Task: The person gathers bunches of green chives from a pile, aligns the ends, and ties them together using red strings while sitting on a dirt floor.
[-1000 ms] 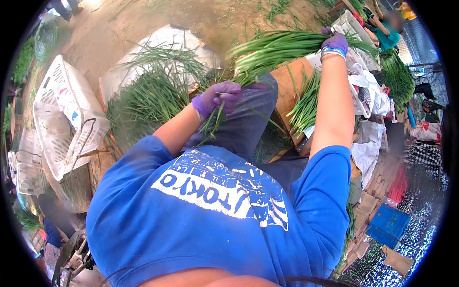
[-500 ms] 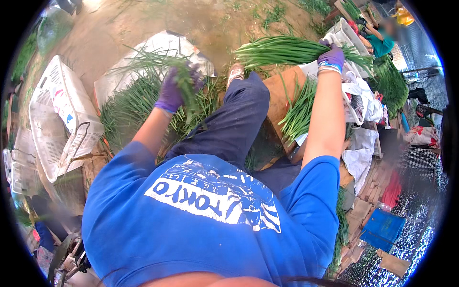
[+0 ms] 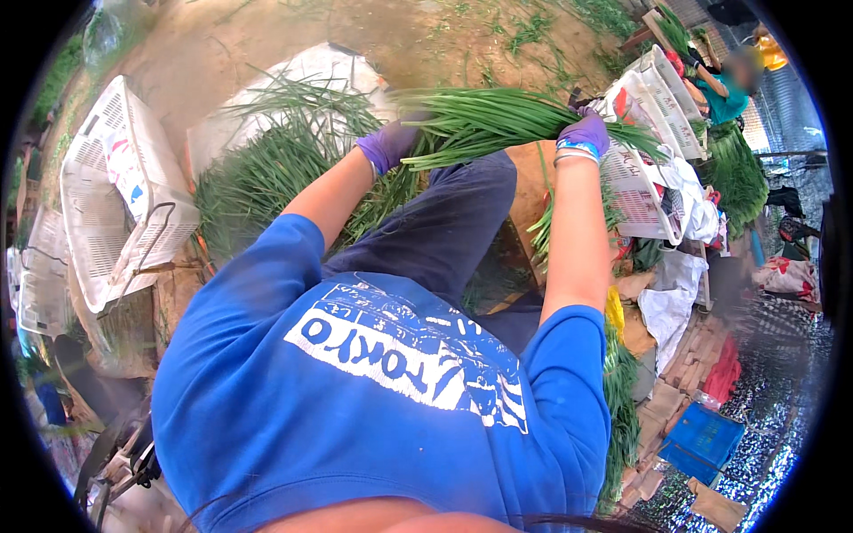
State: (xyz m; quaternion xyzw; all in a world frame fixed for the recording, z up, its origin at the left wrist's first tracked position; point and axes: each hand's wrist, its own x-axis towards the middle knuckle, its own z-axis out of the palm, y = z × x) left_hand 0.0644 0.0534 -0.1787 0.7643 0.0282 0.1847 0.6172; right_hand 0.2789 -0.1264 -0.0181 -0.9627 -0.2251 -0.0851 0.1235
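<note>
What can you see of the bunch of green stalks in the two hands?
The bunch of green stalks is long, thin and leafy, lying roughly level above the person's knee. The right hand, in a purple glove, grips it near one end; the gloved left hand touches its other end, where the tips fan out loosely. It is held clear of the ground.

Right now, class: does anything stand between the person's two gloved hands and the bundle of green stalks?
Nothing visible does. The right hand is closed around the bundle of green stalks, and the left hand touches its leafy end. The loose stalks on the white sheet lie below and to the left.
</note>
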